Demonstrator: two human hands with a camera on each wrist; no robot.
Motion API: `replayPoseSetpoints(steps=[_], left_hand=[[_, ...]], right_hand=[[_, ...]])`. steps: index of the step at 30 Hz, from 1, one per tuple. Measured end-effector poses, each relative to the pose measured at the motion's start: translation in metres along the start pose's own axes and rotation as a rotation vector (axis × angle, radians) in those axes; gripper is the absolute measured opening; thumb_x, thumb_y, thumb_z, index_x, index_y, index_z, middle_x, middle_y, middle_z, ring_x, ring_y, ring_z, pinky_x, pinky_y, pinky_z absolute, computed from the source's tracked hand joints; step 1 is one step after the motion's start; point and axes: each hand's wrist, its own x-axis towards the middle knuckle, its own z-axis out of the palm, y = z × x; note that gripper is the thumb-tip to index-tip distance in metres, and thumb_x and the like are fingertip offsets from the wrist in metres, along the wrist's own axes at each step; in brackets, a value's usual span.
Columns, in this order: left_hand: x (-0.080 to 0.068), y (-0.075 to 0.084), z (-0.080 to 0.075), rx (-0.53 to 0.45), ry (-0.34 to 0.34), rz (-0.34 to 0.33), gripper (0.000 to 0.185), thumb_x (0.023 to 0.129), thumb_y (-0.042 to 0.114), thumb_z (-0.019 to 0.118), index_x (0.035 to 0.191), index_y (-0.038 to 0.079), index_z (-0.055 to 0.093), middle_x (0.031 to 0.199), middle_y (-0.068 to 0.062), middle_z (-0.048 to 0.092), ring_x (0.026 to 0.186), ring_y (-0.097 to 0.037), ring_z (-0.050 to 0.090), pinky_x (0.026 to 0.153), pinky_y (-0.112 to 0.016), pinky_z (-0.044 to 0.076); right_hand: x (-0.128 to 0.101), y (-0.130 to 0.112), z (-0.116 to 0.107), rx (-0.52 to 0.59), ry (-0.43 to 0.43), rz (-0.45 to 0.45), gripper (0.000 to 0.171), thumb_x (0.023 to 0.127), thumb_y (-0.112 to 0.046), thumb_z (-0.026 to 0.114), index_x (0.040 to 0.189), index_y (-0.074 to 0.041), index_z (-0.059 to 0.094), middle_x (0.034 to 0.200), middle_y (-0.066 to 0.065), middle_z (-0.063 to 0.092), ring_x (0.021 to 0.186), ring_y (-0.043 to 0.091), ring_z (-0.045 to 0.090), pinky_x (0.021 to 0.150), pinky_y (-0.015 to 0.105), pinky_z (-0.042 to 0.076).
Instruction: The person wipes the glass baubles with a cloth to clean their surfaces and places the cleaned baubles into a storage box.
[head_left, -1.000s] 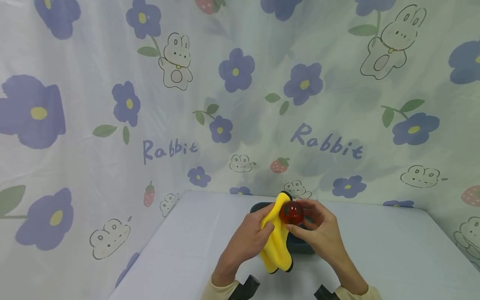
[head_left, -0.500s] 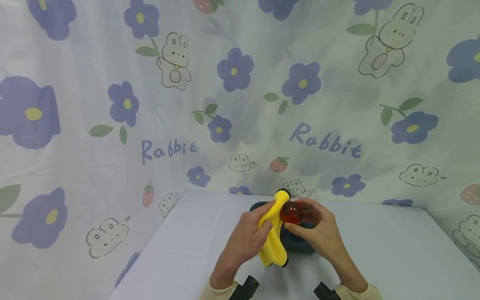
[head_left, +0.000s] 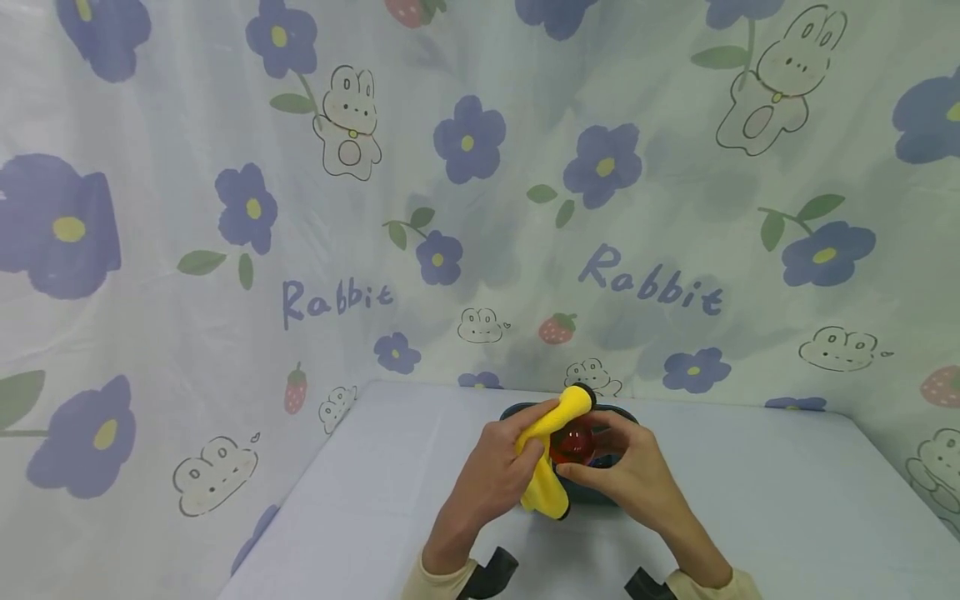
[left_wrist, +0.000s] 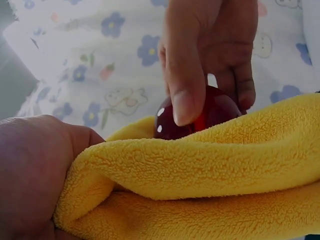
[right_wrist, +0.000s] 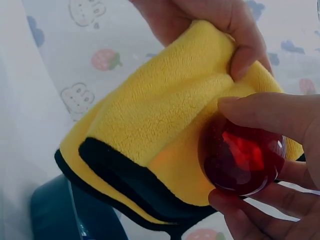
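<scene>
My left hand [head_left: 491,467] grips a yellow cloth with black edging [head_left: 546,493], bunched so its folds hang below the fingers. Beside it, my right hand [head_left: 637,471] holds a shiny, see-through red ball [head_left: 573,444] between thumb and fingers. In the right wrist view the ball [right_wrist: 242,155] lies against the plush face of the cloth [right_wrist: 165,95], thumb on top and fingers beneath. Seen from the left wrist, a fold of the cloth [left_wrist: 210,172] hides the lower part of the ball [left_wrist: 220,110]. Both hands are raised over a dark blue container.
The dark blue container [head_left: 512,410] stands on the white table [head_left: 390,483], mostly covered by hands and cloth; its wall [right_wrist: 50,210] shows at lower left from the right wrist. A curtain [head_left: 517,225] with flowers and rabbits rises behind the table.
The right hand and ball have moved slightly down and left, along the cloth. The cloth's upper end now leans further right over the ball, and its lower folds hang higher. The left hand stays nearly still.
</scene>
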Motion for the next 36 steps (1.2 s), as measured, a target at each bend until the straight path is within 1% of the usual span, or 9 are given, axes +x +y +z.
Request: replayPoseSetpoints(steps=[6,12,16,19,25,29,33,36], left_hand=[[0.001,-0.004,-0.002,-0.01,-0.002,0.012,0.05,0.099,0.005,0.047,0.146,0.014,0.059,0.129,-0.005,0.07,0.071,-0.006,0.055,0.067,-0.02,0.053],[0.002,-0.006,-0.004,-0.018,-0.011,0.01,0.049,0.099,0.007,0.047,0.146,0.015,0.06,0.127,-0.005,0.071,0.075,-0.008,0.058,0.07,-0.021,0.054],[0.002,-0.008,-0.005,-0.026,-0.012,0.013,0.048,0.1,0.007,0.046,0.146,0.014,0.06,0.124,-0.005,0.071,0.073,-0.007,0.058,0.07,-0.021,0.054],[0.003,-0.009,-0.005,-0.043,-0.019,0.016,0.049,0.1,0.007,0.045,0.148,0.013,0.057,0.124,-0.005,0.071,0.073,-0.007,0.058,0.071,-0.021,0.055],[0.003,-0.008,-0.004,-0.055,-0.043,-0.013,0.051,0.1,0.009,0.045,0.151,0.011,0.053,0.124,-0.007,0.071,0.077,-0.007,0.06,0.077,-0.021,0.055],[0.003,-0.005,-0.002,-0.042,-0.054,-0.032,0.053,0.099,0.01,0.047,0.152,0.011,0.052,0.118,-0.008,0.072,0.076,-0.006,0.061,0.075,-0.021,0.055],[0.003,-0.004,-0.002,-0.039,-0.066,-0.049,0.054,0.098,0.01,0.047,0.153,0.011,0.051,0.11,-0.008,0.071,0.073,-0.006,0.06,0.071,-0.021,0.055],[0.003,-0.003,-0.002,-0.034,-0.071,-0.065,0.055,0.098,0.011,0.047,0.153,0.011,0.05,0.107,-0.007,0.071,0.072,-0.006,0.06,0.07,-0.021,0.055]], right_hand=[[-0.002,-0.002,-0.001,0.026,-0.02,-0.072,0.053,0.075,-0.023,0.092,0.123,-0.017,0.071,0.113,0.002,0.073,0.087,0.008,0.071,0.081,0.027,0.06],[-0.004,-0.005,-0.002,0.054,-0.037,-0.119,0.053,0.075,-0.02,0.092,0.124,-0.018,0.071,0.117,0.001,0.073,0.091,0.008,0.071,0.083,0.026,0.061],[-0.004,-0.007,-0.001,0.088,-0.038,-0.159,0.053,0.076,-0.014,0.091,0.125,-0.015,0.07,0.119,0.004,0.073,0.093,0.008,0.071,0.084,0.026,0.061],[-0.005,-0.009,-0.001,0.127,-0.018,-0.179,0.053,0.076,-0.008,0.089,0.126,-0.013,0.07,0.119,0.006,0.074,0.095,0.01,0.072,0.084,0.026,0.061],[-0.006,-0.013,-0.001,0.179,0.04,-0.173,0.054,0.078,-0.003,0.087,0.128,-0.011,0.068,0.121,0.009,0.073,0.098,0.011,0.072,0.088,0.022,0.059],[-0.005,-0.014,-0.002,0.215,0.077,-0.179,0.057,0.077,0.002,0.086,0.13,-0.008,0.066,0.123,0.01,0.07,0.099,0.012,0.073,0.09,0.021,0.058],[-0.003,-0.013,-0.002,0.219,0.1,-0.192,0.061,0.075,0.005,0.086,0.131,-0.007,0.064,0.123,0.006,0.068,0.098,0.011,0.073,0.091,0.021,0.058],[-0.002,-0.011,-0.003,0.22,0.107,-0.191,0.062,0.075,0.006,0.086,0.131,-0.006,0.063,0.124,0.004,0.067,0.101,0.008,0.073,0.094,0.019,0.056]])
